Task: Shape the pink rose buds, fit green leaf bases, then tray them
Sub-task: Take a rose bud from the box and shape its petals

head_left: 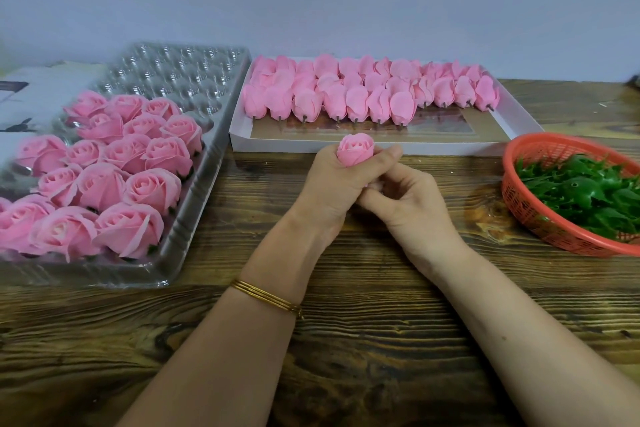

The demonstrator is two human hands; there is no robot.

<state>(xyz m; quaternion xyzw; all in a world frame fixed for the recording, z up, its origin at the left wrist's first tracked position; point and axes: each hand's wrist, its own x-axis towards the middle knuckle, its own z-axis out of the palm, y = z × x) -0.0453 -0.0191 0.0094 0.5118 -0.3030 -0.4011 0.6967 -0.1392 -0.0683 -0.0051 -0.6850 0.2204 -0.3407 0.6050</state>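
Matt, soft-looking pink rose buds (332, 101) in a white card box (346, 146), a glossy clear plastic tray (221, 156), a red plastic mesh basket (512, 198) of shiny green plastic leaf bases (585, 191) and thin gold metal bangles (266, 296), above a rough-grained, dark-stained wooden table (363, 340).

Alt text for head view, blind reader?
Left hand grips a pink rose bud upright over a wooden table, right hand curled at its base. Finished roses sit in a clear tray left, unshaped buds in a white box behind, green leaf bases in a red basket right.
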